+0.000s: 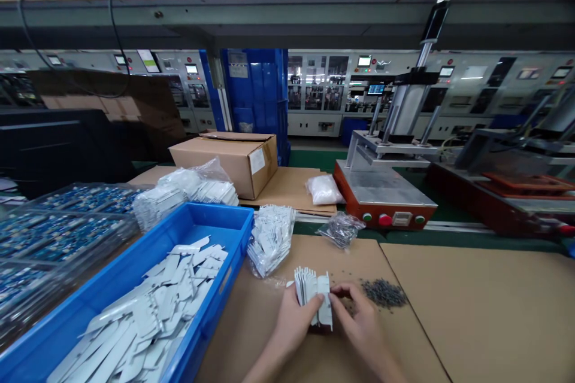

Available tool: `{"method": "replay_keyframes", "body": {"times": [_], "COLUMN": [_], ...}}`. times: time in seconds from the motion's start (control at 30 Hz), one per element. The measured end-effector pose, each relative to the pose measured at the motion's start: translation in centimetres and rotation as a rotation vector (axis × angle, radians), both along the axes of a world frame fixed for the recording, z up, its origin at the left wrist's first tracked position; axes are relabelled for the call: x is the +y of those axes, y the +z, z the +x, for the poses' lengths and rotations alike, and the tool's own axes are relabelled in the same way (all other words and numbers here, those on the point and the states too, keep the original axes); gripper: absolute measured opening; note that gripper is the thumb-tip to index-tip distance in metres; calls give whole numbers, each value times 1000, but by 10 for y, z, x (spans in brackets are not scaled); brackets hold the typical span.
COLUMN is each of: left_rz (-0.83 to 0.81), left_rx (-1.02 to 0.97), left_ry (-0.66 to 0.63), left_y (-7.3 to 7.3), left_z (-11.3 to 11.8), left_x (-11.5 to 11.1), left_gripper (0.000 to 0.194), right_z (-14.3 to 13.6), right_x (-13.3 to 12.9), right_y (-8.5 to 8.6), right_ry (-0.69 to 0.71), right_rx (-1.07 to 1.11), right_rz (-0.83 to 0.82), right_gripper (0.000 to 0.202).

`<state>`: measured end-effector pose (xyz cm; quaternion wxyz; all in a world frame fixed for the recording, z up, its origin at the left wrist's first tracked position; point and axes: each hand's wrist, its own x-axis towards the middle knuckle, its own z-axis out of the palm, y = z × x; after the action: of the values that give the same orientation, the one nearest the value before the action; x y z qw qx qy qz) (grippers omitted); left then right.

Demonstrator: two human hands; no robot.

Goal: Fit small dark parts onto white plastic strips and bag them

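My left hand (294,317) is closed around a fanned stack of white plastic pieces (306,286), with the thumb pressed on the front one. At the right edge of that front white plastic piece (324,302), my right hand (359,320) pinches with thumb and forefinger; whether a small part is also between the fingertips is hidden. A heap of small dark grey parts (384,293) lies on the cardboard just right of my right hand, with a few scattered around it. To the left, a blue bin (215,302) holds many loose white plastic pieces (153,305).
Bagged white pieces (272,236) lie beside the bin. Behind them are a clear bag of dark parts (341,228), a white bag (324,190), a cardboard box (229,161) and a press (386,191) with buttons. Trays of blue circuit boards (67,233) stand far left.
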<state>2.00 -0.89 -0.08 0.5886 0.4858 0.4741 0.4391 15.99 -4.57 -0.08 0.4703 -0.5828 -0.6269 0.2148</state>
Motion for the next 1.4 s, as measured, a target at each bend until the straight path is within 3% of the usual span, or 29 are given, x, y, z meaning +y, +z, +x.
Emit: {"method": "replay_keyframes", "body": {"times": [0.2, 0.37, 0.5, 0.63, 0.83, 1.0, 1.17, 1.27, 1.4], "left_rz": [46, 36, -9, -18, -25, -42, -47, -133, -126], "left_rx": [-4, -2, -14, -41, -39, -43, 24, 92, 217], "left_ry": [67, 74, 76, 66, 76, -35, 68, 59, -3], "left_y": [1, 3, 0, -3, -1, 3, -3, -5, -6], "left_z": [-1, 1, -1, -4, -4, 0, -1, -10, -29], "left_x": [2, 0, 2, 5, 5, 1, 9, 18, 21], "left_gripper": [25, 24, 29, 29, 30, 25, 21, 17, 18], "right_z": [-2, -2, -2, -4, -4, -2, 3, 15, 34], "right_x": [-2, -2, 0, 0, 0, 0, 5, 13, 19], "right_y": [7, 3, 1, 2, 1, -6, -13, -18, -17], "right_ry": [110, 123, 110, 145, 154, 125, 127, 45, -65], "right_rx": [-201, -214, -92, 65, 107, -26, -200, -278, -402], "right_rz": [168, 212, 164, 15, -46, -41, -30, -8, -22], "right_gripper": [10, 13, 11, 11, 12, 12, 13, 12, 11]}}
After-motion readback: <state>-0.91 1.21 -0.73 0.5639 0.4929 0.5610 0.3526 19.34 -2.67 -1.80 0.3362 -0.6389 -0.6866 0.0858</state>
